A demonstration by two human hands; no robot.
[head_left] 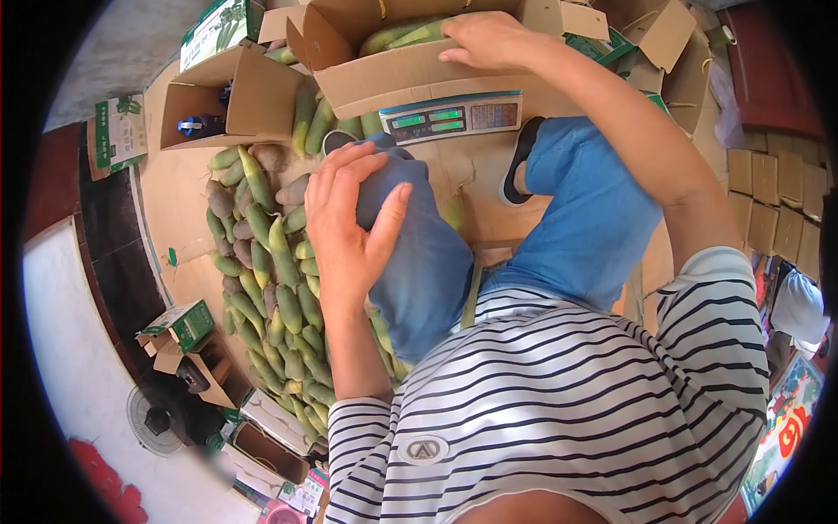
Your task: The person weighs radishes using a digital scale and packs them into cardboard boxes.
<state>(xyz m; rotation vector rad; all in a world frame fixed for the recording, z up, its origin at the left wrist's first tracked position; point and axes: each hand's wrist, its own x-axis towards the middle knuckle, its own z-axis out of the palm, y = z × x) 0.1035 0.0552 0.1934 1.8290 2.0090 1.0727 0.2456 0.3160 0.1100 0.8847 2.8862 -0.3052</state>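
A cardboard box (393, 85) with long green radishes (406, 37) inside stands on a digital scale (454, 118) with lit green displays. My right hand (489, 39) reaches over the box's near wall, its fingers on the end of a radish; the fingertips are partly hidden, so its grip is unclear. My left hand (349, 205) is held over my left knee with its fingers spread and nothing in it. Beside that knee lies a large pile of green and brownish radishes (288, 310).
An open cardboard box (223, 96) with dark items stands at upper left. More open boxes (650, 44) are at upper right. Stacked cartons (777, 188) line the right side. A fan (157, 419) and small boxes (188, 323) are at lower left.
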